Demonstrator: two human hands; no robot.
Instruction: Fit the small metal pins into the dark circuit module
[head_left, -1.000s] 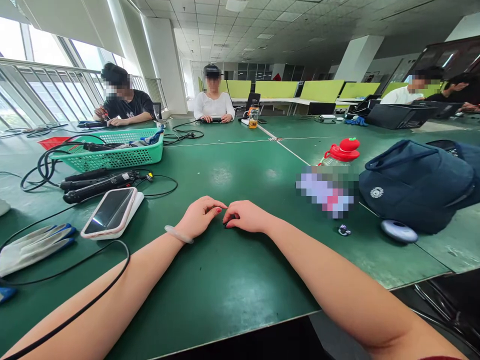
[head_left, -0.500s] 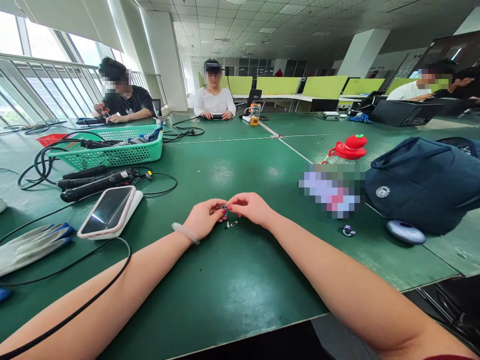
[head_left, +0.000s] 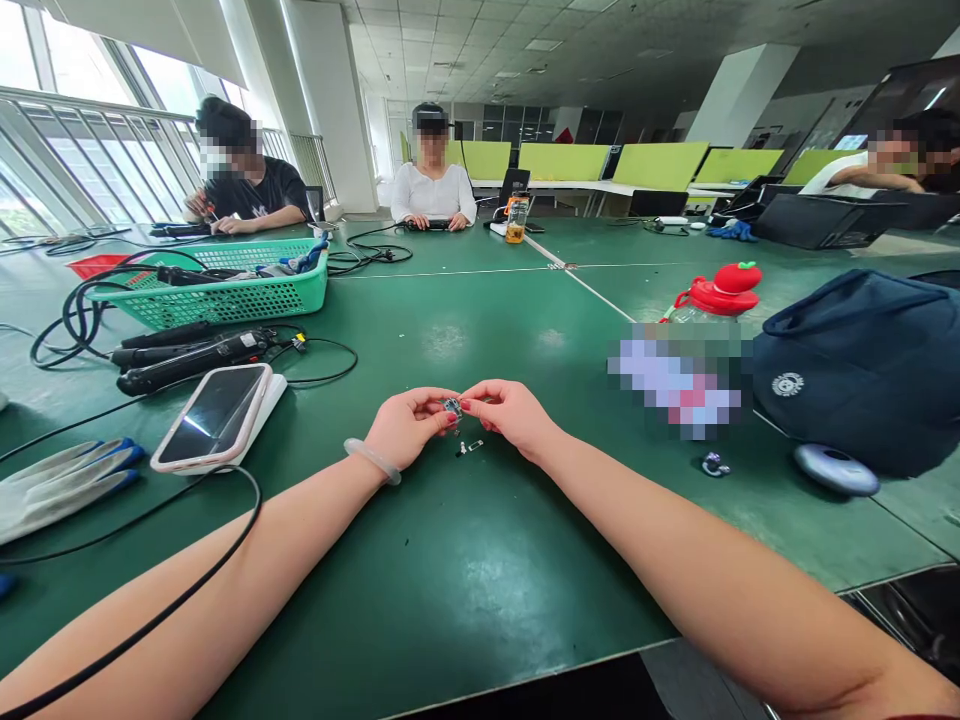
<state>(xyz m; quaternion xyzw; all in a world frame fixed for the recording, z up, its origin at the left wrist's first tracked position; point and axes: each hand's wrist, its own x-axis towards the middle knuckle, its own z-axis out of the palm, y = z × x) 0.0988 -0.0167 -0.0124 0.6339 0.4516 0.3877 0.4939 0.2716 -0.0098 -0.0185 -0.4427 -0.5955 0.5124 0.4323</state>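
Observation:
My left hand [head_left: 409,428] and my right hand [head_left: 506,412] meet fingertip to fingertip just above the green table [head_left: 450,560]. Between them they pinch a tiny dark electronic part [head_left: 451,407]. A second small part [head_left: 469,447] lies on the table right below the hands. My left wrist wears a pale bangle [head_left: 372,460]. A black cable [head_left: 180,590] crosses my left forearm.
A phone on a white block [head_left: 214,415] and white-blue gloves [head_left: 64,478] lie at left, behind them black tools [head_left: 187,355] and a green basket [head_left: 217,290]. A red-capped bottle [head_left: 716,290], a navy bag [head_left: 862,365], a small metal piece [head_left: 715,464] and a grey puck [head_left: 836,468] sit right. Other people sit across.
Both hands rose from resting on the table and now hold the tiny part in the air. A second small part has come into sight on the table beneath them.

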